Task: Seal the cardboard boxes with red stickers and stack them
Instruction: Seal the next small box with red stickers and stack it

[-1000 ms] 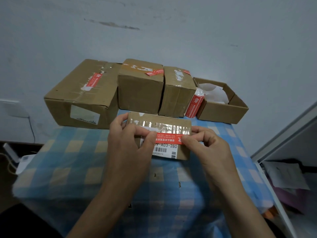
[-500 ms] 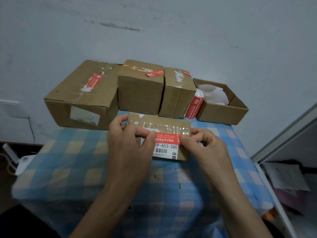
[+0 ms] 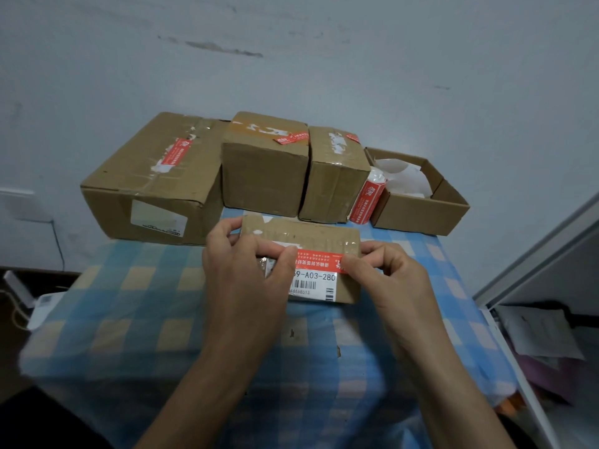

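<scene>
A small flat cardboard box (image 3: 304, 234) lies on the checked cloth in front of me. A red sticker (image 3: 319, 259) lies along its near top edge, above a white barcode label. My left hand (image 3: 246, 280) grips the box's left end, and its thumb presses the sticker's left end. My right hand (image 3: 389, 277) pinches the sticker's right end against the box edge. Behind stand three closed boxes with red stickers on top: a large box (image 3: 146, 176), a cube-shaped box (image 3: 264, 176) and a narrow box (image 3: 334, 183).
A roll of red stickers (image 3: 368, 202) leans between the narrow box and an open box (image 3: 418, 209) holding white paper. The table's blue checked cloth (image 3: 146, 303) drops off at its near and left edges. A white cabinet (image 3: 534, 254) stands close on the right, and the wall is right behind.
Almost nothing has changed. Both hands stay on the small box, holding the sticker along its edge in the same place.
</scene>
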